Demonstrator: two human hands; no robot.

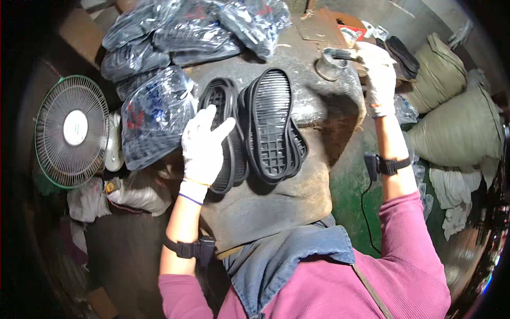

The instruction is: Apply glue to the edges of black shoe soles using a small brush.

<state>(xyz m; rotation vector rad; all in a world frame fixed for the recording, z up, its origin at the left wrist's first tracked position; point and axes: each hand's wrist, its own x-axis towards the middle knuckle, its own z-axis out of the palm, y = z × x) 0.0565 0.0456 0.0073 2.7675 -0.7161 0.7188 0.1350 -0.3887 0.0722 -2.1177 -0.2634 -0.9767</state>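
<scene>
Two stacks of black shoe soles lie before me on the worktable. My left hand (203, 146), in a white glove, rests on the left stack of soles (230, 143) with thumb and forefinger apart. The right stack of soles (272, 127) shows a ribbed and gridded inner face, with more soles partly hidden under it. My right hand (376, 72), also gloved, is closed round a brush whose handle it hides. Dark bristles of the brush (342, 55) are over the mouth of a small metal cup (329, 69). What the cup holds cannot be made out.
Clear plastic bags of dark soles (159, 114) are piled at the left and back. A fan (74, 130) stands at far left. Green-grey sacks (451, 130) and dark soles (402, 56) are at the right. An open carton (348, 26) sits behind the cup. A cable (363, 212) hangs at right.
</scene>
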